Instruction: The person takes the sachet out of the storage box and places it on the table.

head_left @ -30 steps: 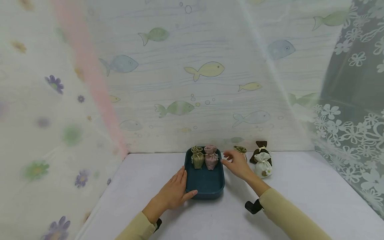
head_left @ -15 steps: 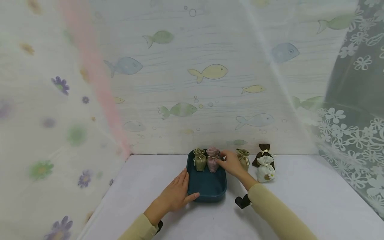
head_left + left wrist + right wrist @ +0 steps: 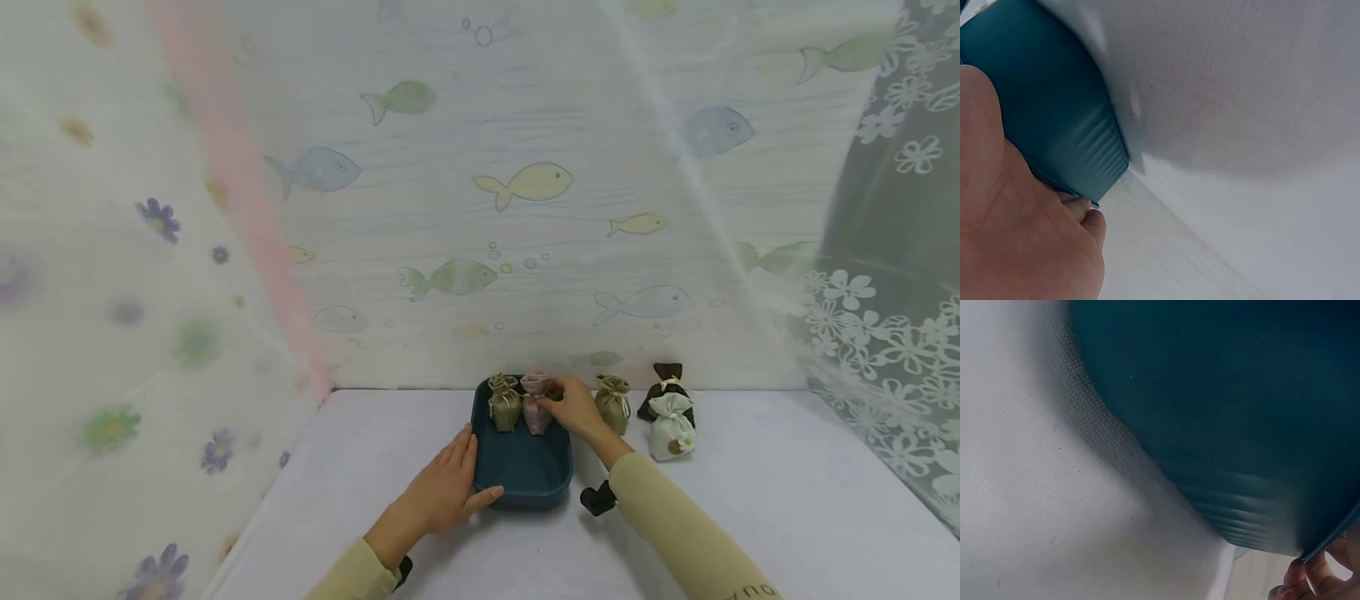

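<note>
A dark teal rectangular tray (image 3: 521,471) stands on the white table, with an olive drawstring pouch (image 3: 506,411) and a pink drawstring pouch (image 3: 536,418) upright at its far end. My right hand (image 3: 576,407) reaches over the tray's right edge and pinches the pink pouch near its tied neck. Along the tray's left side lies my left hand (image 3: 444,490), its fingers straight and its thumb over the near-left corner. In the left wrist view my palm (image 3: 1029,237) is against the tray's ribbed outer wall (image 3: 1094,144). The right wrist view shows fingers (image 3: 1319,572) at the tray's far rim; the pouch is hidden there.
Right of the tray stand another olive pouch (image 3: 613,407), a white pouch (image 3: 671,433) with a flower, and a dark brown pouch (image 3: 666,377) behind it. A fish-print curtain (image 3: 450,217) hangs along the table's back edge.
My right hand has moved left from beside the tray to the pink pouch and taken hold of it, uncovering the olive pouch outside. The left hand stays at the tray.
</note>
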{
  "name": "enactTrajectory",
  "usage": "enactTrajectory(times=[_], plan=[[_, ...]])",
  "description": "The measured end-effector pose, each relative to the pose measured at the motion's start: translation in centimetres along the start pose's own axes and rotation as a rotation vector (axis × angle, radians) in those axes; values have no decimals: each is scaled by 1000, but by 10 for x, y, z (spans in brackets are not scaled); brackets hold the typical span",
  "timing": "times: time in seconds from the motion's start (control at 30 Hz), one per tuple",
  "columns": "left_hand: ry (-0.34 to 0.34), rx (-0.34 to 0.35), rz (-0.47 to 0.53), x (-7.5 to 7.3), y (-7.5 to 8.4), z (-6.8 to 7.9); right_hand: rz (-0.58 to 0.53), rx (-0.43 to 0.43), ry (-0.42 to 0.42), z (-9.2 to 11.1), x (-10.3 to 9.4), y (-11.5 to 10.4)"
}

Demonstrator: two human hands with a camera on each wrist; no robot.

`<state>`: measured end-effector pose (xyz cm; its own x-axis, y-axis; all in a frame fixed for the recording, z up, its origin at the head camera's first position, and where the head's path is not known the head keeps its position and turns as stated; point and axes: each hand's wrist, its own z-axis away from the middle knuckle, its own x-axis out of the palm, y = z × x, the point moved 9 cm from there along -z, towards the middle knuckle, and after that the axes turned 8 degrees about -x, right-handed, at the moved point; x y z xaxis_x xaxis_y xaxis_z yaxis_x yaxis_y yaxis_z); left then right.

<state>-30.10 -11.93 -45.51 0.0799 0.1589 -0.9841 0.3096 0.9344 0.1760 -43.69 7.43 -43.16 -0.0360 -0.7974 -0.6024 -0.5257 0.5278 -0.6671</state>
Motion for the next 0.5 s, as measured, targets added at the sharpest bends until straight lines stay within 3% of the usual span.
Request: enactTrajectory(times=[0.27, 0.5], plan=[[20, 18, 7, 0, 1, 1, 58, 15, -22, -1, 2, 0], [33, 27, 18, 1, 0, 1, 39, -5, -41, 4, 0, -5]])
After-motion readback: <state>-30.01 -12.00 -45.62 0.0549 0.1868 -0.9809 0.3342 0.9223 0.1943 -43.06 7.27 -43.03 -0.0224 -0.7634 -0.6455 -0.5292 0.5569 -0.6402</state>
